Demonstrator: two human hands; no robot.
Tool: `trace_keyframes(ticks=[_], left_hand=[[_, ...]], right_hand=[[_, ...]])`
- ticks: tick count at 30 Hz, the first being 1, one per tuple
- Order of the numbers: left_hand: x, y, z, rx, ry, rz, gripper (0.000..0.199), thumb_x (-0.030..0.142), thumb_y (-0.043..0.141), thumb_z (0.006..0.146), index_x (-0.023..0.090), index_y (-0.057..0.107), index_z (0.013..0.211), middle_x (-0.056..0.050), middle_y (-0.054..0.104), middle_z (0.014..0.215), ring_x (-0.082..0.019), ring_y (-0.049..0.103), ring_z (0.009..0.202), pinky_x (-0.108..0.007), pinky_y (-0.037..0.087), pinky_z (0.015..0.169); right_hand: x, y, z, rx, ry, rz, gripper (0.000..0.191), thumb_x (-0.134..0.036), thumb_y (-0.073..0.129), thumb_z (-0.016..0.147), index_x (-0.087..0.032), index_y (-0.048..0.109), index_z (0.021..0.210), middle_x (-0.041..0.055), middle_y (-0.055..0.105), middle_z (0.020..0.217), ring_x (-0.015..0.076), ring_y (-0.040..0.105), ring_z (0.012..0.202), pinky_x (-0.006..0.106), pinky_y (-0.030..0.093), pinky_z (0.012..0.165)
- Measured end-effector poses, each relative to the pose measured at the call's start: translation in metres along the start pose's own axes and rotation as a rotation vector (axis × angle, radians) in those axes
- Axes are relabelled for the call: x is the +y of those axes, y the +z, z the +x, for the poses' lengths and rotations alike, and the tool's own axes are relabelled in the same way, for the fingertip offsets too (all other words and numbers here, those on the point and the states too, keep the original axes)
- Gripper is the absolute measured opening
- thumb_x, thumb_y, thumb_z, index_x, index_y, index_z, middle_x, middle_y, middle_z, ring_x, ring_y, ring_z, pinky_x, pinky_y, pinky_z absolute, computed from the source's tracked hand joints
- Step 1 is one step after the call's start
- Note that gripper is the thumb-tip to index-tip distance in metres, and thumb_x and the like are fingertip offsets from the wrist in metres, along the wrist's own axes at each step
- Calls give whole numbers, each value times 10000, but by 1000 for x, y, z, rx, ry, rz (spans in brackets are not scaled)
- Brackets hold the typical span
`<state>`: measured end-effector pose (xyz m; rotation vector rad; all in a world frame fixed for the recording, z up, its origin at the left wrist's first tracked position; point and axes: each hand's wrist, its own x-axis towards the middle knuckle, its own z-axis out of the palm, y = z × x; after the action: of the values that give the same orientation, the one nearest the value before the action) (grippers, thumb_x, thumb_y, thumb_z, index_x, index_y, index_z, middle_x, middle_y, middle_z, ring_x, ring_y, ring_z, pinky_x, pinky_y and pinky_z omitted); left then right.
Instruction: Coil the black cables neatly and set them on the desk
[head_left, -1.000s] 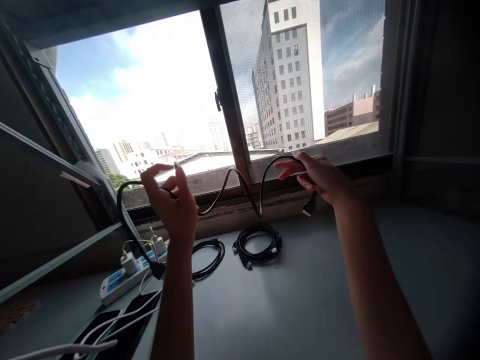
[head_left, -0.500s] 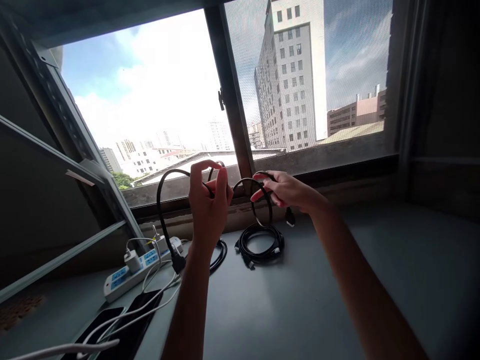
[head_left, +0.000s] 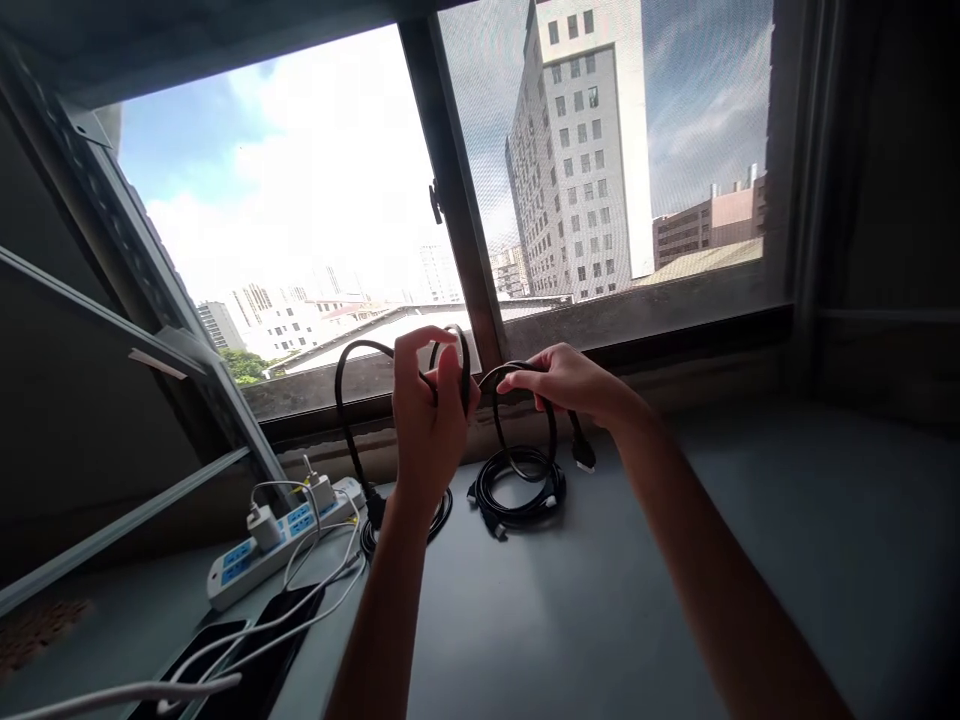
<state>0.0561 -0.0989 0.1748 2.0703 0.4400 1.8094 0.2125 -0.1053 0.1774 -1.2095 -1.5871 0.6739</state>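
Observation:
A black cable [head_left: 341, 400] runs in loops between my two hands above the grey tabletop. My left hand [head_left: 435, 410] is closed around part of it, with one loop standing up past the fingertips. From this hand the cable arcs left and down to a dark plug [head_left: 375, 510]. My right hand [head_left: 566, 385] pinches the cable at the top of another hanging loop. Below that hand dangles a connector [head_left: 583, 455] with a light-coloured tip. Under the hands lies a coiled black cable [head_left: 517, 520] with several connectors. A second black coil [head_left: 442, 515] is partly hidden behind my left wrist.
A white power strip [head_left: 262, 565] with plugged-in chargers stands at the left. White cords [head_left: 292, 610] cross two dark flat devices [head_left: 259, 640] there. A metal frame [head_left: 202, 350] rises at the left, and a window [head_left: 450, 200] spans the back.
My right hand has closed onto the cable with its fingers drawn together. My left hand has shifted slightly right, and the hanging loop and connector sit a little lower.

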Motion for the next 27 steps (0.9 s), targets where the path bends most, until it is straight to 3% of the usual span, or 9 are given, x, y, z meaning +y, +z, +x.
trace_keyframes(ticks=[4,6,9,13,16,19,23,27], left_hand=[[-1,-9,3,-105,-46,67,211,445,432,887,238,411,921,110,431,407,-53,380,264,-148,274,291],[-2,-13,4,-250,-138,132,226,456,420,886,230,424,878,89,499,439,-64,414,263,-151,295,279],[-3,-13,3,-409,-228,170,227,453,397,894,231,432,863,65,563,484,-73,427,251,-156,287,257],[-5,-8,1,-419,-252,80,237,482,371,894,248,399,869,71,547,472,-79,424,244,-155,260,250],[-3,-5,0,-401,-258,17,260,515,383,877,255,379,885,80,525,466,-75,398,231,-158,238,239],[-1,-4,-1,-425,-259,-32,261,513,368,882,253,364,854,80,521,461,-76,393,227,-161,236,228],[3,1,-6,-557,-269,-51,299,500,325,900,233,390,783,57,536,452,-70,378,225,-170,242,230],[10,5,-10,-606,-269,-84,313,486,312,910,222,398,766,66,492,410,-47,282,210,-169,177,230]], right_hand=[[0,0,2,30,3,218,238,-122,438,876,-121,655,976,-3,567,609,70,540,509,153,424,448],[-2,2,1,13,-5,272,220,-137,441,882,-134,623,1004,23,602,738,69,559,520,141,369,367],[-5,7,-2,-76,-42,249,170,-283,513,880,-134,594,893,41,609,821,49,527,469,136,267,296],[-8,14,-4,-213,-69,229,307,-442,574,827,-143,529,772,13,582,716,46,501,459,126,292,331],[-8,19,-3,-200,-79,263,345,-480,560,821,-155,491,724,-11,544,628,57,486,489,127,289,358],[-4,24,1,-180,-86,223,383,-484,500,853,-153,499,659,-15,518,518,64,443,462,146,258,362],[-1,29,5,-153,-124,175,458,-444,516,838,-162,431,487,-21,430,373,56,355,381,183,218,361],[-8,30,0,-139,-84,196,362,-348,504,834,-182,419,523,-54,342,342,59,311,345,194,228,366]])
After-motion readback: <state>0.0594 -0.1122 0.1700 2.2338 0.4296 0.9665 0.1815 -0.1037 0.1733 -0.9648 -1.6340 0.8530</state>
